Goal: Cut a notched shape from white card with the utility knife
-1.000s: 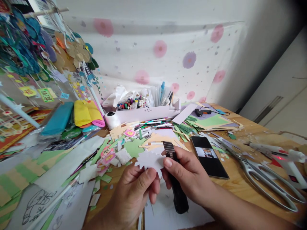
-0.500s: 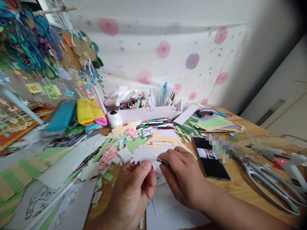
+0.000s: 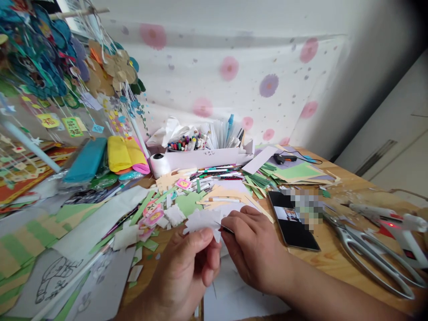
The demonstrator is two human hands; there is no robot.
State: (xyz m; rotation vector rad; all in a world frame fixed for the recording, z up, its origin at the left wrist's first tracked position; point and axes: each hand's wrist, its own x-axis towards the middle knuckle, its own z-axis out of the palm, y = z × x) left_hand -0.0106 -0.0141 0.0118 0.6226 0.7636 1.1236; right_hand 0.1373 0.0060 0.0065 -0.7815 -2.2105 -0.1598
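My left hand (image 3: 187,267) pinches a white paper cut-out (image 3: 200,219) with a scalloped edge, thumb on top, low in the middle of the view. My right hand (image 3: 254,249) is closed round a black utility knife; only its thin blade tip (image 3: 224,228) shows, touching the cut-out's right edge. The knife handle is hidden under the hand. Both hands hover over a white sheet (image 3: 234,294) on the wooden table (image 3: 334,258).
A black phone (image 3: 292,220) lies right of my hands, then large silver scissors (image 3: 368,254) and a glue gun (image 3: 394,223) with a red light. Paper scraps, pens and a white box of markers (image 3: 207,154) crowd the back. Hanging paper ornaments (image 3: 50,71) fill the left.
My right hand turned over, hiding the black knife handle, and brought the blade tip to the cut-out's edge. The cut-out sank slightly lower in my left hand.
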